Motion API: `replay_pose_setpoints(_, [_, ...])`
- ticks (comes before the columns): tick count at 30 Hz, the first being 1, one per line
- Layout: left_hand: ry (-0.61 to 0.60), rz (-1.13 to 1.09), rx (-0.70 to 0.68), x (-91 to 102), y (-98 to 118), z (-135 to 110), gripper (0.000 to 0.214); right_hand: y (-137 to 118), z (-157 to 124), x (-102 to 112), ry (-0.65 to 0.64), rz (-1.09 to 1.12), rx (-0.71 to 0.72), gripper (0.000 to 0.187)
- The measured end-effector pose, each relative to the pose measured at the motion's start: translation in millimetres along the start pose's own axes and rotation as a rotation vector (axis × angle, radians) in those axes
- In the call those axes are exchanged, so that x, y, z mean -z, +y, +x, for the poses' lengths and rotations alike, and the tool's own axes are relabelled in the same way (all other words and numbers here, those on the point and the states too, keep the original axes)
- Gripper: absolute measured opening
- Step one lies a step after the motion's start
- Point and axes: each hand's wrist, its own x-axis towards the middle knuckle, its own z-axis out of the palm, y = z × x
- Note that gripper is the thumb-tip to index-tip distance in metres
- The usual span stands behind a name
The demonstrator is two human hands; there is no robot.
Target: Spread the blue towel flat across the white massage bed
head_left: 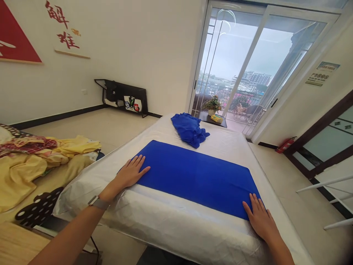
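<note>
A blue cloth (pixel 193 175) lies spread flat across a white-covered table (pixel 176 224). My left hand (pixel 132 172) rests flat and open on the cloth's left end, fingers stretched out. My right hand (pixel 259 217) lies flat and open on the cloth's near right corner. A second blue cloth (pixel 189 129) sits crumpled in a heap at the far end of the table. A watch is on my left wrist.
Yellow and patterned fabrics (pixel 35 158) are piled on a surface to the left. A low black shelf (pixel 124 97) stands against the far wall. A sliding glass door (pixel 248 66) opens to a balcony, with a small potted plant (pixel 212 106) before it. A red fire extinguisher (pixel 285 145) lies at right.
</note>
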Motion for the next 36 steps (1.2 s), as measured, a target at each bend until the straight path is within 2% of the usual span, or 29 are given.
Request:
replay_pose_setpoints(3, [0.014, -0.016, 0.012, -0.8, 6.6, -0.6, 0.087, -9.2, 3.3, 17.9, -0.059, -0.095, -0.011, 0.079])
replay_pose_setpoints(5, [0.016, -0.022, 0.013, -1.0, 7.2, -0.8, 0.088, -33.9, 5.2, 32.6, -0.044, -0.137, 0.031, 0.076])
replay_pose_setpoints(9, [0.022, -0.021, 0.0, 0.8, 6.0, -1.8, 0.088, -126.0, 14.0, 53.3, -0.02, -0.082, 0.266, 0.074])
replay_pose_setpoints(12, [0.036, -0.014, 0.002, 3.2, 7.4, -2.6, 0.086, -197.4, 26.7, 55.9, 0.003, 0.02, 0.407, 0.075])
replay_pose_setpoints(14, [0.037, -0.013, 0.002, 3.8, 8.7, -2.6, 0.085, -227.6, 36.6, 52.2, -0.004, 0.075, 0.434, 0.076])
replay_pose_setpoints(16, [0.03, -0.015, 0.008, 3.8, 9.4, -2.6, 0.086, -238.9, 45.8, 46.1, -0.022, 0.104, 0.417, 0.076])
replay_pose_setpoints(18, [0.024, -0.02, 0.016, 3.6, 9.5, -2.8, 0.086, -232.1, 53.2, 39.1, -0.029, 0.103, 0.381, 0.076])
replay_pose_setpoints(21, [0.027, -0.019, 0.013, 2.9, 8.1, -3.5, 0.087, -193.6, 61.9, 29.9, -0.013, 0.072, 0.314, 0.076])
replay_pose_setpoints(27, [0.019, 0.005, 0.0, 0.3, 5.2, -4.7, 0.085, -61.2, 81.2, 11.1, 0.056, 0.074, 0.056, 0.084])
replay_pose_setpoints(30, [0.006, 0.022, 0.013, 1.4, 6.1, -5.4, 0.085, -12.0, 87.8, -1.3, 0.12, 0.132, -0.024, 0.088])
replay_pose_setpoints(33, [-0.033, 0.037, 0.026, 5.4, 2.8, -5.4, 0.086, 4.2, 89.4, -8.2, 0.154, 0.181, -0.014, 0.091])
replay_pose_setpoints(36, [-0.082, 0.065, -0.038, 12.1, -1.9, -2.7, 0.084, 0.6, 87.7, -7.7, 0.152, 0.199, -0.015, 0.095])
